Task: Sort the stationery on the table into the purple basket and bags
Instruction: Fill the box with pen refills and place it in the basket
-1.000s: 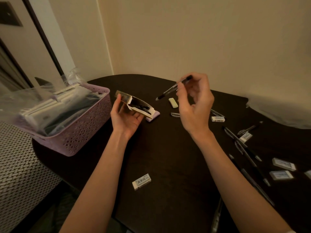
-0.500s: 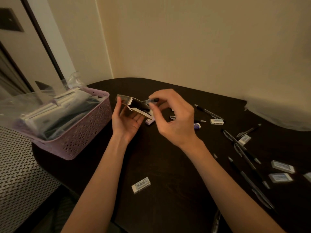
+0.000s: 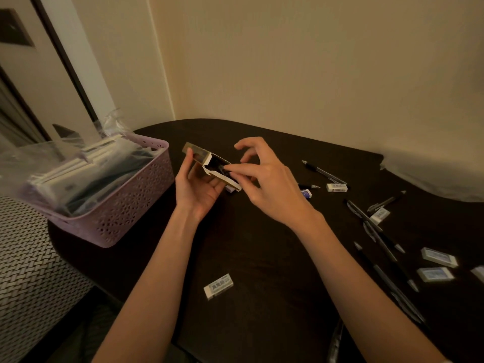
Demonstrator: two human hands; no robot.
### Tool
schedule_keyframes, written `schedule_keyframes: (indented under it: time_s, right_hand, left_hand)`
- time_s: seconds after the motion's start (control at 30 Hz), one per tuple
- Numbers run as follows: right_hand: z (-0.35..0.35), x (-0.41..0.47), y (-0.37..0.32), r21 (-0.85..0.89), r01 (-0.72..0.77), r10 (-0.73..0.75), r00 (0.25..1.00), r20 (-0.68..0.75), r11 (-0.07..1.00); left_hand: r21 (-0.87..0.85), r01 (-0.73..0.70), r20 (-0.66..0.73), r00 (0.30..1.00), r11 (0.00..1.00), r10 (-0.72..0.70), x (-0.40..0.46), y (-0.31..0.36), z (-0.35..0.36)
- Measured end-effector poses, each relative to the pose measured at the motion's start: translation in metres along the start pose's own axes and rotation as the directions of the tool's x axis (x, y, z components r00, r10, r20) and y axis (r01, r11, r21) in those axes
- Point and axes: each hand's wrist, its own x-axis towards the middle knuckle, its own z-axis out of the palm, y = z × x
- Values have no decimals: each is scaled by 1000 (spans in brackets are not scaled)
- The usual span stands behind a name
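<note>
My left hand point(image 3: 199, 197) grips a small open cardboard pen box point(image 3: 197, 154) above the dark table point(image 3: 262, 244). My right hand point(image 3: 269, 187) pinches the end of a black pen point(image 3: 222, 168) at the box's open flap; most of the pen is inside the box and hidden. The purple basket point(image 3: 136, 205) stands to the left, filled with clear bags point(image 3: 65, 166) of stationery. Several loose pens point(image 3: 323, 172) and white erasers point(image 3: 218, 286) lie scattered on the table.
More pens point(image 3: 377, 231) and erasers point(image 3: 439, 256) crowd the table's right side. A clear plastic bag point(image 3: 432, 176) lies at the far right by the wall. A woven-pattern surface point(image 3: 28, 271) sits below the basket, left of the table edge.
My right hand brought the black pen down from above the table to the box and slid it in; only its end shows now. The left hand kept holding the box.
</note>
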Motion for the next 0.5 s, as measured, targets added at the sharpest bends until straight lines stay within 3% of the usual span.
schedule_keyframes:
  time_s: [0.2,0.5]
  right_hand:
    - [-2,1,-1,202,-71,76,997,-20,977]
    - [2,0,4,122,-152,152,988,16,981]
  left_hand:
    - [23,7,-9,1000,1000,-7,1,-1,-1]
    - [71,40,40,998,997,-42,3,-2,-1]
